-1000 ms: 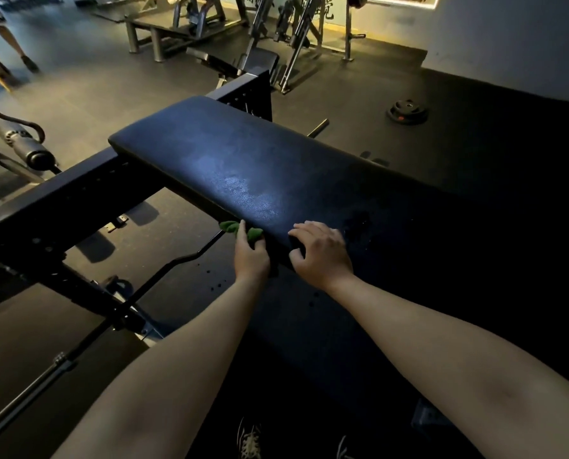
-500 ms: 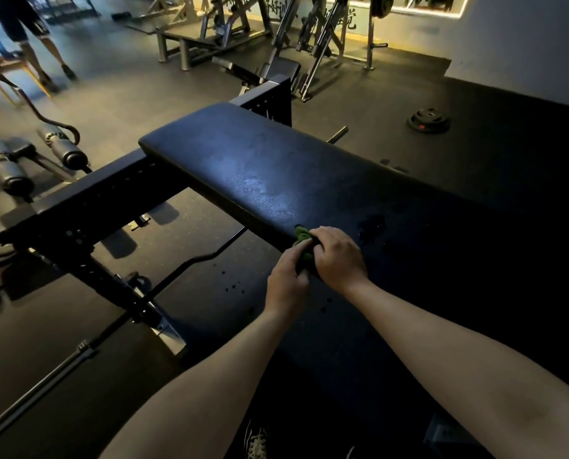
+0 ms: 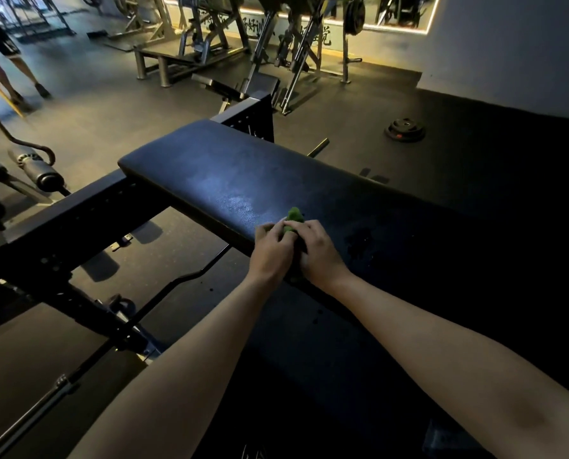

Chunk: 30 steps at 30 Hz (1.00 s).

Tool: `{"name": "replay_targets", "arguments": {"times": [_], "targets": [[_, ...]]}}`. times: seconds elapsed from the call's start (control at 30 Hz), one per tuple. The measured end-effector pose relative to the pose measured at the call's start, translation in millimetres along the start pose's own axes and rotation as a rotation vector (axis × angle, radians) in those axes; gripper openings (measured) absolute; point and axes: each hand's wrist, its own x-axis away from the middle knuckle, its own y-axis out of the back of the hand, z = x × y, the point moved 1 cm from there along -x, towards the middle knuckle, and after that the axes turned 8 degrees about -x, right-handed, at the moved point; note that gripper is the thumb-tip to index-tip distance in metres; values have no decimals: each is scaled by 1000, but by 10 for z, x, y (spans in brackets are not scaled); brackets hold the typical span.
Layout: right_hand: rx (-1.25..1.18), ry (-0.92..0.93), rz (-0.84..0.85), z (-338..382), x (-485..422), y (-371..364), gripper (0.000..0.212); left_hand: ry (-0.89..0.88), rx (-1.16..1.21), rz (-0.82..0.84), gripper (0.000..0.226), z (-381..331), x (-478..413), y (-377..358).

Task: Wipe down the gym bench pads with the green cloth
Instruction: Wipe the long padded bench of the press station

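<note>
Head view: looked down along both forearms at the bench pad, a long dark cushion on a black frame.
Green cloth: lay bunched into a small wad on top of the pad, just inside its near edge. It sat between the two hands, with only a tuft showing past the fingertips.
Why held so: two hands closing on one wad looked more like regathering or refolding than a wiping stroke. That was probably to get a firmer, fresher face on the cloth before the next pass.
Left hand: back upward, fingers curled in toward the cloth and pinching its left side; the thumb was hidden.
Right hand: back upward, fingers bent over the wad and gripping it from the right, knuckles touching or nearly touching the left hand's fingers.
Arms: both stretched well forward and converged on the cloth, wrists about over the pad's near edge.
Pad surface: a pale sheen showed left of the cloth and dark blotches right of the hands; whether these were damp could not be told.
Progress: judged mid-task, with the far end of the pad yet to be reached from this grip.
Around: a curl bar lay on the floor below, and a weight plate well apart.
</note>
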Motion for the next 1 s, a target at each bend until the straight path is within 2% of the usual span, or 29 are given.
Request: {"name": "replay_targets", "arguments": {"times": [0.07,0.13,0.17,0.27,0.33,0.4,0.53,0.63,0.73,0.8,0.87,0.93,1.0], "targets": [[162,-6,-50,-105,-126,118,43,-74,-416,-59,58,145,-126,45],[274,-85,-124,-221,-303,290,46,-50,-623,-19,72,320,-196,61],[312,-147,-150,-275,-405,383,49,-18,-655,21,75,405,-207,44],[339,-369,-64,-432,-620,546,52,-23,-546,51,76,650,-172,-50],[385,-429,13,-465,-663,493,55,-51,-502,41,76,721,-165,-57],[426,-372,-6,-436,-644,337,48,-60,-495,40,76,770,-188,-51],[318,-178,-23,-263,-493,16,44,-85,-458,36,79,804,-191,-40],[218,-28,106,-144,-307,-95,40,-104,-415,84,100,823,-198,-10],[181,103,262,-101,-218,-94,42,-140,-414,114,108,855,-204,41],[245,142,219,-156,-317,-10,44,-141,-417,137,113,863,-193,65],[330,77,27,-305,-497,139,45,-136,-434,128,110,871,-186,72],[399,-162,-120,-477,-652,337,52,-140,-467,92,104,883,-185,63],[406,-348,-155,-584,-690,402,52,-150,-478,72,101,900,-190,61]]}}
